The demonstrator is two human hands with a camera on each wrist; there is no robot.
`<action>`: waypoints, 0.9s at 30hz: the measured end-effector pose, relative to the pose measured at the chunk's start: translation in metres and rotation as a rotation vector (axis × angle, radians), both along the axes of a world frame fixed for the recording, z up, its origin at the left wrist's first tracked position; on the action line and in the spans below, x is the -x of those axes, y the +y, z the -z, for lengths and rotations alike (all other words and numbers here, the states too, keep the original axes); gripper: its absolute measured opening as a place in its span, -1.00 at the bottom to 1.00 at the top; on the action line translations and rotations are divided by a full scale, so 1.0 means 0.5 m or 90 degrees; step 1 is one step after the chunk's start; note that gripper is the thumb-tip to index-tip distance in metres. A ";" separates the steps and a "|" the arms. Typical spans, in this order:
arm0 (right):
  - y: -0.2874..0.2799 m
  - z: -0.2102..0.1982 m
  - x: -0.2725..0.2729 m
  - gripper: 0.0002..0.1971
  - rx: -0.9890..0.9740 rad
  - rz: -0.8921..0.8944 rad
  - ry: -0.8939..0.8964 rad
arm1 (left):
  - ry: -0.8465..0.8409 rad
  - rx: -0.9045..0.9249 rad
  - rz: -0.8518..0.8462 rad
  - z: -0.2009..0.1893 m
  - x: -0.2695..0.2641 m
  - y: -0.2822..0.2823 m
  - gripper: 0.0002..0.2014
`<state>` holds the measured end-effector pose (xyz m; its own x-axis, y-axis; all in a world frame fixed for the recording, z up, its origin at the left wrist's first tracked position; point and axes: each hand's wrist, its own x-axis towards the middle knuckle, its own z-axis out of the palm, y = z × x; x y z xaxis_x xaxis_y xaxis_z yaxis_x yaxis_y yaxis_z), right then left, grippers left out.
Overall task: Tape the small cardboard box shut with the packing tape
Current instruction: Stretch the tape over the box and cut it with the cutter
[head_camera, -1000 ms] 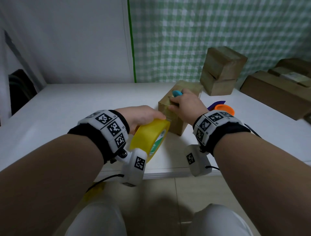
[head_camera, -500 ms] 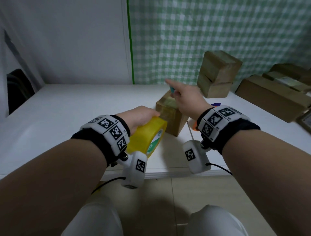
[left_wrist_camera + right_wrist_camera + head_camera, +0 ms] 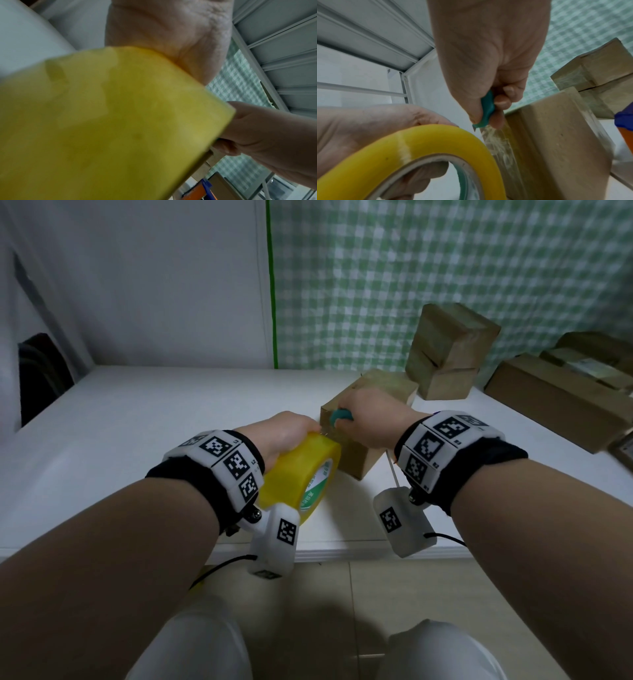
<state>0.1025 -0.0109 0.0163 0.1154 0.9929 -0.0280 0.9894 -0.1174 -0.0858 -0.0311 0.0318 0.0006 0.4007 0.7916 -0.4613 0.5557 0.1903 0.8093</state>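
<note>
The small cardboard box [image 3: 358, 457] stands on the white table [image 3: 154, 422], with a clear tape strip [image 3: 498, 147] running down its near side. My left hand [image 3: 284, 433] grips the yellow packing tape roll [image 3: 301, 474] just left of the box, against its near top corner. My right hand [image 3: 373, 419] holds a small teal cutter [image 3: 340, 416] at that same corner. In the right wrist view the cutter [image 3: 486, 109] is pinched between thumb and fingers, and its blade tip sits at the tape strip's top edge, just above the roll [image 3: 423, 147]. The roll [image 3: 102, 121] fills the left wrist view.
Two stacked cardboard boxes [image 3: 448, 350] stand behind the small box. Long flat cartons [image 3: 555, 402] lie at the far right. An orange and blue object [image 3: 624, 124] sits right of the box. The table's front edge [image 3: 342, 553] is close below my wrists.
My right hand with the cutter rose above the box, then came back down to the box's near top corner beside the roll. The left hand and roll barely moved.
</note>
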 end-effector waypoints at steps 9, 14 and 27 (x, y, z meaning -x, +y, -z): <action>0.003 0.003 0.014 -0.69 0.049 -0.007 -0.032 | 0.003 0.008 0.013 0.001 0.001 0.004 -0.82; 0.009 0.007 0.017 -0.69 0.049 -0.012 -0.043 | 0.009 0.006 0.018 0.001 0.002 0.006 -0.83; 0.014 0.020 0.022 -0.70 0.053 0.016 -0.106 | 0.003 0.007 0.015 0.007 -0.002 0.007 -0.82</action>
<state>0.0917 -0.0037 0.0061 0.1501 0.9848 -0.0878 0.9857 -0.1422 0.0901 -0.0303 0.0353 -0.0027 0.4172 0.7770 -0.4714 0.5641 0.1852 0.8047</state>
